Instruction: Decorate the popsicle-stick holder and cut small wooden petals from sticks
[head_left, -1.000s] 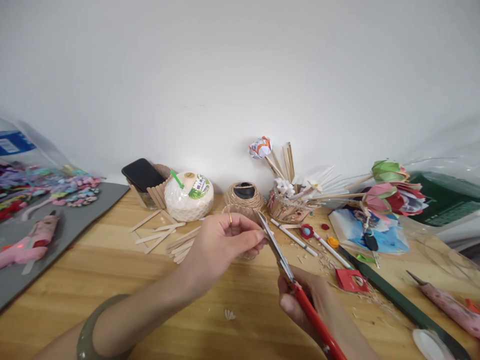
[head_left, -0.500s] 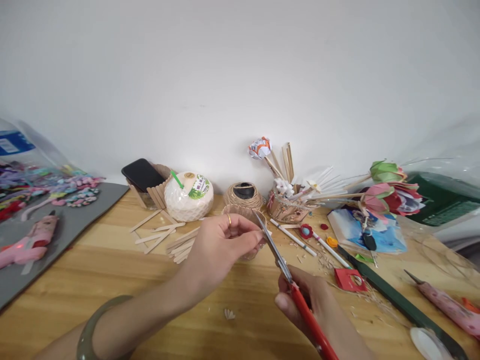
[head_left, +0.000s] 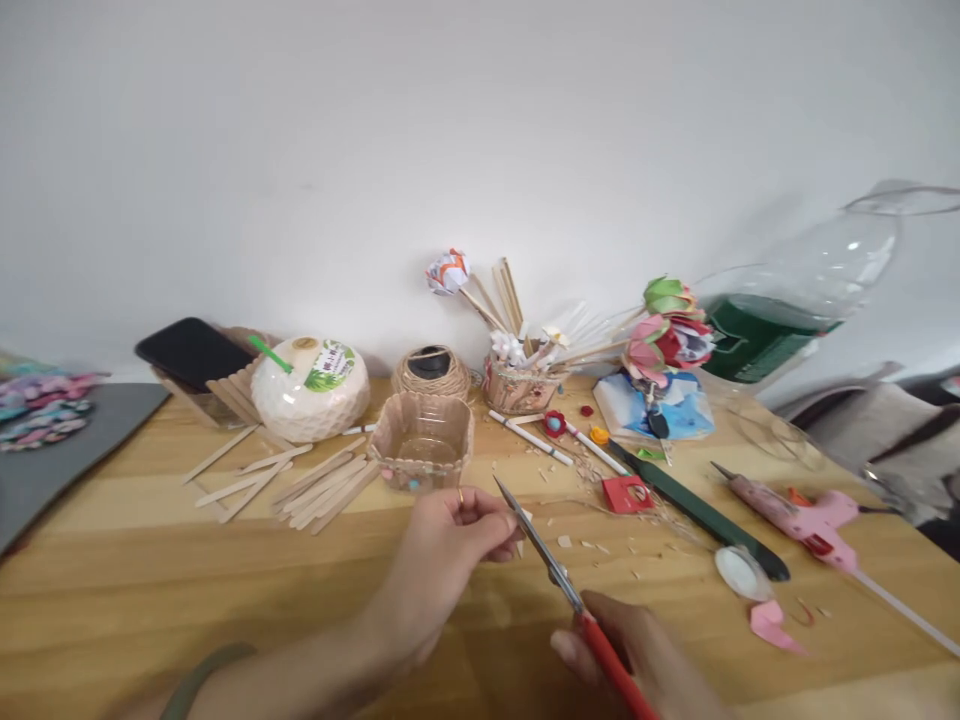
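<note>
My left hand, with a gold ring and a bracelet at the wrist, pinches a small pale piece between thumb and fingertips; its kind I cannot make out. In my right hand are red-handled scissors, pointing up and to the left. The blades pass right beside the pale piece, and they look nearly closed. Beyond my left hand stands a clear plastic box with a scalloped wooden edging and small coloured bits on its front. To its left lie several wooden craft sticks in a loose pile.
A coconut with a green straw, a phone and a twine ball line the back. Paper flowers lean at the right. Nearer are a dark green knife-like tool, a pink glue gun and scattered shavings.
The view has turned to the right, bringing the whole glue gun into sight. My hands and the scissors have come away from the plastic box, which now shows fully.
</note>
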